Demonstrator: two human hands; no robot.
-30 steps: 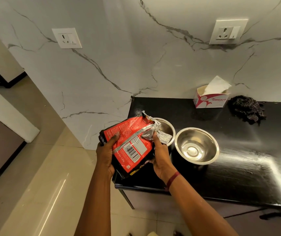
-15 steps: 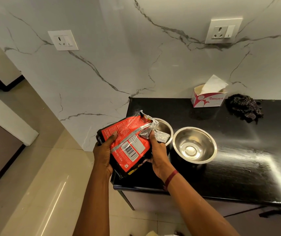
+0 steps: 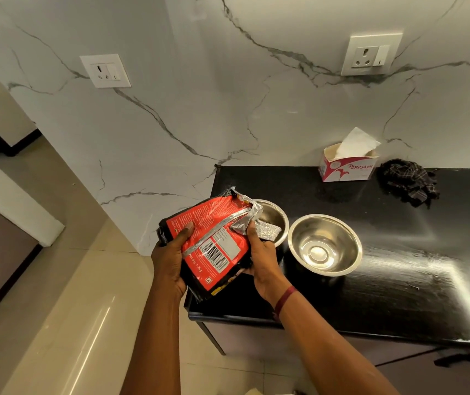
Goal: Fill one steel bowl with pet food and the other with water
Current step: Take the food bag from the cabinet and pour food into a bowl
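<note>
A red and black pet food bag (image 3: 211,240) with a barcode label and a silver inner lining is tilted over the counter's left end. My left hand (image 3: 171,260) grips its lower left side. My right hand (image 3: 259,252) holds the bag's right edge beside the torn silver mouth, which hangs over the left steel bowl (image 3: 273,215). That bowl is partly hidden by the bag, so I cannot see what it holds. The right steel bowl (image 3: 325,246) stands beside it, empty and shiny.
Both bowls stand on a black counter (image 3: 399,280) against a marble wall. At the back are a tissue box (image 3: 348,166) and a dark checked cloth (image 3: 407,183). Two wall sockets (image 3: 105,71) (image 3: 370,55) sit higher up. Tiled floor lies to the left.
The bag and both hands stay over the left bowl; the bag's mouth has shifted only slightly. The view has drifted a little.
</note>
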